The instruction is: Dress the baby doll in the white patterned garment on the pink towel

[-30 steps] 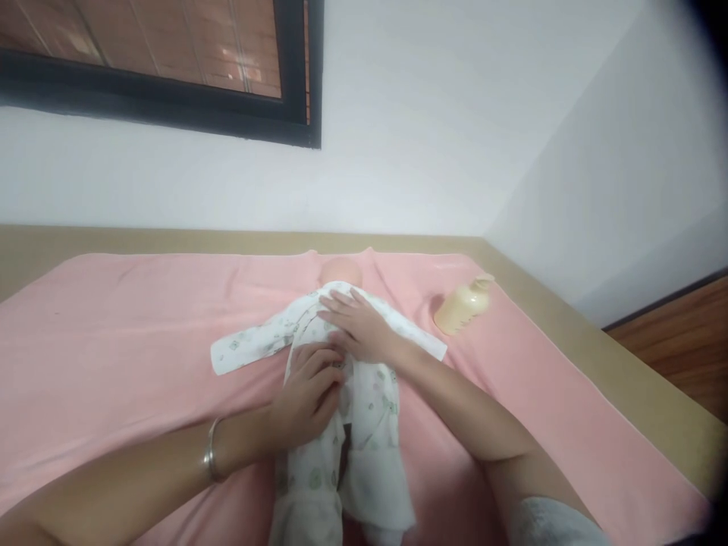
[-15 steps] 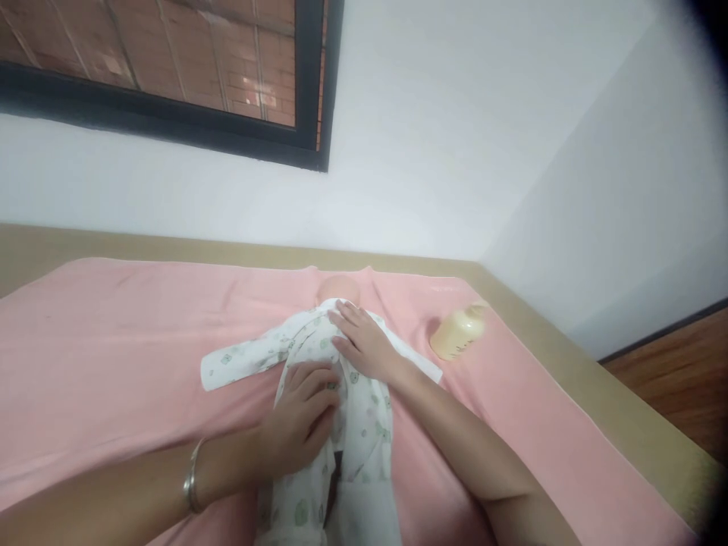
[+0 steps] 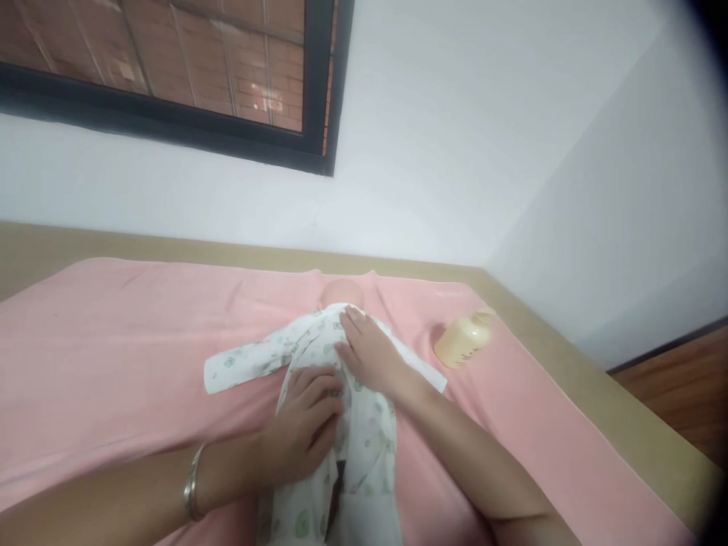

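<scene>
A white long-sleeved baby romper (image 3: pixel 372 425) with green and grey prints lies on a baby-sized figure, most likely a doll, whose smooth round head (image 3: pixel 341 292) shows above the collar. My right hand (image 3: pixel 372 353) rests flat on the chest part, fingers stretched out toward the neck. Lower down, my left hand (image 3: pixel 307 428) has its fingers bent over the romper's front at the belly, thumb side facing right; its fingertips are partly hidden against the cloth. One sleeve (image 3: pixel 244 368) spreads out to the left. The other sleeve lies to the right, partly behind my right forearm.
A pink blanket (image 3: pixel 142 341) with some creases covers most of the tan surface (image 3: pixel 597 394). To the right of the figure is a pale yellow baby bottle (image 3: pixel 460 341). Beyond the surface's far edge rises a white wall (image 3: pixel 421 152) with a dark-framed window (image 3: pixel 318 91).
My right hand has slid slightly right on the chest, its fingers closer together. My left hand keeps nearly the same place. The whole view has shifted a little.
</scene>
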Demonstrator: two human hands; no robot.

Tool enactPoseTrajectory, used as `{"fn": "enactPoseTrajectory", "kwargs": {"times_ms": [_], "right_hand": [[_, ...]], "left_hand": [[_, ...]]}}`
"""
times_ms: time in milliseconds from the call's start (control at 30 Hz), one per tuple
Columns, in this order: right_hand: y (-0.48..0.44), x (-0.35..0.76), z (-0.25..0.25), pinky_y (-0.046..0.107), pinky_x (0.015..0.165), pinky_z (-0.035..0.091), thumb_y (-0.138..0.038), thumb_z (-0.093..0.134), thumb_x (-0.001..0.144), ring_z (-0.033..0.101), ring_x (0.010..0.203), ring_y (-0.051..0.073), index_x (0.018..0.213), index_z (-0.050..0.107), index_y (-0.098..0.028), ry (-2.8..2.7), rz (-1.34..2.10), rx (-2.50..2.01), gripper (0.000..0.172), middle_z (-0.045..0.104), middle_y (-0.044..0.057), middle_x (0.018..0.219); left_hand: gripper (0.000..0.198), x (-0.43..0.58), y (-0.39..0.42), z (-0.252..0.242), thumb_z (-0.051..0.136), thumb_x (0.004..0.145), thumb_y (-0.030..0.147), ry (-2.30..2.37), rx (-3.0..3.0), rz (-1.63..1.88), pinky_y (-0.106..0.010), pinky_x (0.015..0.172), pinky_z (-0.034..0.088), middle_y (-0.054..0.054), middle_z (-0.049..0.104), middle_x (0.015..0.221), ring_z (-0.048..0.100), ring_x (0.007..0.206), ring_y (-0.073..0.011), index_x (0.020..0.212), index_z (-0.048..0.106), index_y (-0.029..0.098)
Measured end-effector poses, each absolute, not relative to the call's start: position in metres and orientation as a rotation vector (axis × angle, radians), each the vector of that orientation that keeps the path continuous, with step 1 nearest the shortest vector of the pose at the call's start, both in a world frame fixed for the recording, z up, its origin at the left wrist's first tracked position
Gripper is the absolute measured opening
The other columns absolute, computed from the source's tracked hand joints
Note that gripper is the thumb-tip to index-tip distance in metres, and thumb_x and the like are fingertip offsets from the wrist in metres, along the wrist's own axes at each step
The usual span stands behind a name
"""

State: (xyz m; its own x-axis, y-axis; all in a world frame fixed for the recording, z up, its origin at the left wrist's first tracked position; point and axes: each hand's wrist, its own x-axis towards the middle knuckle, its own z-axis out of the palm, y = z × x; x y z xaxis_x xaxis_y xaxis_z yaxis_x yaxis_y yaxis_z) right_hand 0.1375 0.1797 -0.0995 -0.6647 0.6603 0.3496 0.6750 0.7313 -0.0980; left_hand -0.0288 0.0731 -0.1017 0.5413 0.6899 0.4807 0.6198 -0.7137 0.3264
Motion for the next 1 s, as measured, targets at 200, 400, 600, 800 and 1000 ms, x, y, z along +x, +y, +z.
{"fn": "enactPoseTrajectory", "kwargs": {"times_ms": [200, 400, 600, 800, 1000], "right_hand": [[0.170, 0.134, -0.088, 0.038, 0.112, 0.016, -0.032, 0.034, 0.094, 0.024, 0.134, 0.018, 0.134, 0.041, -0.017, -2.778, 0.009, -0.615, 0.044, 0.037, 0.007, 0.141], [0.166, 0.133, -0.094, 0.043, 0.108, 0.026, -0.034, 0.034, 0.093, 0.024, 0.134, 0.025, 0.137, 0.034, -0.006, -2.567, -0.033, -0.977, 0.053, 0.031, 0.016, 0.143], [0.166, 0.132, -0.091, 0.042, 0.113, 0.016, -0.029, 0.036, 0.093, 0.023, 0.134, 0.018, 0.136, 0.039, -0.017, -2.742, 0.031, -0.690, 0.045, 0.037, 0.006, 0.141], [0.156, 0.128, -0.102, 0.046, 0.109, 0.022, -0.030, 0.033, 0.093, 0.017, 0.136, 0.026, 0.138, 0.033, -0.004, -2.596, -0.043, -0.968, 0.052, 0.026, 0.017, 0.145], [0.168, 0.131, -0.101, 0.046, 0.110, 0.022, -0.031, 0.031, 0.094, 0.023, 0.134, 0.022, 0.136, 0.038, -0.015, -2.626, 0.005, -0.869, 0.046, 0.033, 0.009, 0.143]], "left_hand": [[0.020, -0.029, 0.074, -0.105, 0.039, 0.080, 0.011, 1.129, 2.647, 0.885, -0.041, 0.086, 0.041, -0.007, 0.055, 0.093, 0.045, 0.101, -0.0217, 0.080, 0.058, 0.019], [0.019, -0.028, 0.073, -0.108, 0.040, 0.079, 0.009, 1.120, 2.658, 0.972, -0.041, 0.087, 0.040, -0.007, 0.056, 0.097, 0.045, 0.102, -0.0214, 0.079, 0.057, 0.019], [0.018, -0.028, 0.073, -0.109, 0.040, 0.078, 0.009, 1.114, 2.645, 0.994, -0.041, 0.086, 0.040, -0.007, 0.055, 0.094, 0.044, 0.100, -0.0213, 0.078, 0.056, 0.019], [0.020, -0.028, 0.072, -0.111, 0.040, 0.078, 0.009, 1.103, 2.625, 1.006, -0.040, 0.085, 0.041, -0.007, 0.055, 0.091, 0.045, 0.098, -0.0210, 0.079, 0.057, 0.019], [0.018, -0.028, 0.071, -0.108, 0.041, 0.077, 0.008, 1.111, 2.632, 1.039, -0.041, 0.087, 0.040, -0.007, 0.056, 0.093, 0.045, 0.100, -0.0214, 0.076, 0.056, 0.019]]}}
